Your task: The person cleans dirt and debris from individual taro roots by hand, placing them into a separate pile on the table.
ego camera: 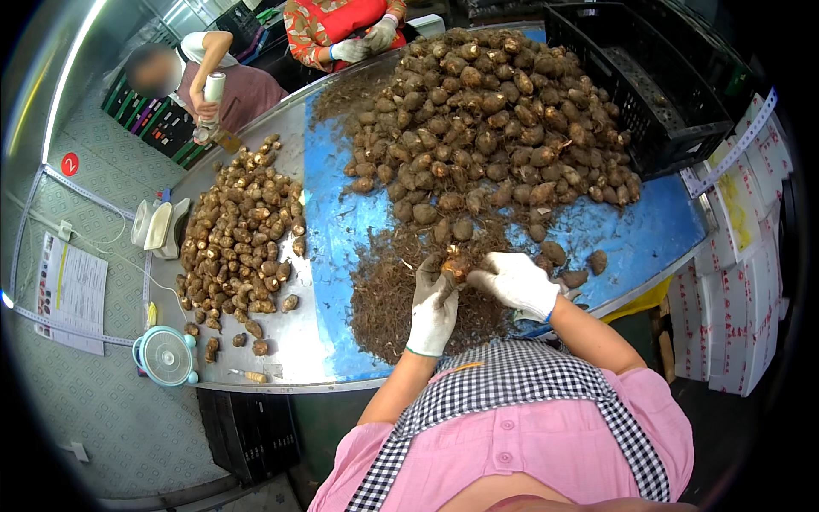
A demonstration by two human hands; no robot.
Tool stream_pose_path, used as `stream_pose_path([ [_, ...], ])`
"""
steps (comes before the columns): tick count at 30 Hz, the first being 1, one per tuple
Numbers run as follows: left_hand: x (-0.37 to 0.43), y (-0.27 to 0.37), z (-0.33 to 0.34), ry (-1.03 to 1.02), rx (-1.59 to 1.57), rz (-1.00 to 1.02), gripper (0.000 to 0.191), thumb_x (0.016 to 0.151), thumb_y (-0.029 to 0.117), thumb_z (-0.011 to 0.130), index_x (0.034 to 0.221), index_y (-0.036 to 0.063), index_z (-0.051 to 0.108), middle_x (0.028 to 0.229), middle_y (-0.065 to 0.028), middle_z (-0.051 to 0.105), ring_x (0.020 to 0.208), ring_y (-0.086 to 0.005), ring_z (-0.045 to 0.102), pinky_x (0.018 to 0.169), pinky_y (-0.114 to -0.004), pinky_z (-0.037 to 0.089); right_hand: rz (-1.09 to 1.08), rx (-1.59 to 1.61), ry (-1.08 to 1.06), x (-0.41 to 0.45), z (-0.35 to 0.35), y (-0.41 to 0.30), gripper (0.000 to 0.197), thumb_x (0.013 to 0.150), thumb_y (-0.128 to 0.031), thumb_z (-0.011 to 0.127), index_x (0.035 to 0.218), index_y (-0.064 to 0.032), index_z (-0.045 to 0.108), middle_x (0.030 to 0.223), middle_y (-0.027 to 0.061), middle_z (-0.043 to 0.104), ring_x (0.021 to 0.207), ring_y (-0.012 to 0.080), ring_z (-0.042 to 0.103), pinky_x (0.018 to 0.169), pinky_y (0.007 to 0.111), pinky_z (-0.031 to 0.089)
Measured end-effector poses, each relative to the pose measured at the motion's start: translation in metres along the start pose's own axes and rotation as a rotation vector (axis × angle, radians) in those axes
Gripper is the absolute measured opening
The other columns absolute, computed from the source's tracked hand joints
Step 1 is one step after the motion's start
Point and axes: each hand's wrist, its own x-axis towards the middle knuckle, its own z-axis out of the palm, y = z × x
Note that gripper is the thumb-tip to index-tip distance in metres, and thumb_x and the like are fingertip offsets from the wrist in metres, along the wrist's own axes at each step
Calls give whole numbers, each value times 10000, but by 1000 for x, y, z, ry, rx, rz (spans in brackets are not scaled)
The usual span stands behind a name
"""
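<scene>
My left hand, in a white work glove with soiled fingers, grips a small brown taro corm with a pale spot at its top. My right hand, also gloved, is close to the corm's right side with its fingers curled. Whether it pinches anything is hidden. Below both hands spreads a heap of dark root fibres. Just beyond rises a large pile of hairy, unclean taro corms. Several loose corms lie right of my right hand on the blue sheet.
Cleaner taro corms are heaped on the metal tabletop at left, near a wooden-handled knife. A teal fan and a white scale stand at the left edge. A black crate sits at right. Two people work opposite.
</scene>
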Motion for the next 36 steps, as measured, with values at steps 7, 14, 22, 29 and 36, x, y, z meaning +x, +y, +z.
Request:
stream_pose_path([
  [7, 4, -1, -7, 7, 147, 18, 460, 993, 117, 531, 1393, 14, 330, 1354, -204, 470, 1242, -333, 519, 1036, -480, 455, -57, -81, 50, 3, 15, 10, 335, 944, -334, 529, 887, -15, 613, 845, 237, 642, 814, 421, 634, 715, 459, 511],
  [14, 4, 3, -9, 167, -305, -116, 397, 1023, 126, 463, 1388, 43, 334, 1389, -207, 447, 1282, -355, 483, 1059, -514, 426, 111, 21, -15, -1, -5, -1, 456, 949, -413, 553, 1111, 9, 620, 1064, 246, 674, 1028, 367, 653, 882, 410, 512],
  [22, 1, 1, -9, -70, 43, -8, 407, 1023, 161, 499, 1379, 36, 348, 1391, -205, 439, 1282, -345, 488, 1047, -506, 442, -87, -76, 129, 9, 14, 27, 288, 939, -289, 512, 880, -22, 604, 759, 187, 649, 694, 313, 661, 673, 406, 550],
  [29, -9, 38, 14, -132, 570, 35, 761, 881, 146, 701, 1480, -7, 256, 1447, -192, 397, 1293, -294, 487, 1097, -435, 406, 0, 348, -39, -2, -31, -14, 523, 875, -268, 664, 1292, 18, 532, 1059, 161, 670, 888, 222, 670, 826, 349, 545],
  [36, -1, 34, 32, -224, 295, -53, 1014, 818, 327, 794, 1518, -42, 159, 1442, -189, 412, 1328, -291, 441, 1130, -426, 360, -333, 153, 218, -17, -14, -7, 375, 844, -224, 706, 1177, -58, 652, 1160, 198, 596, 1063, 376, 600, 928, 419, 501],
])
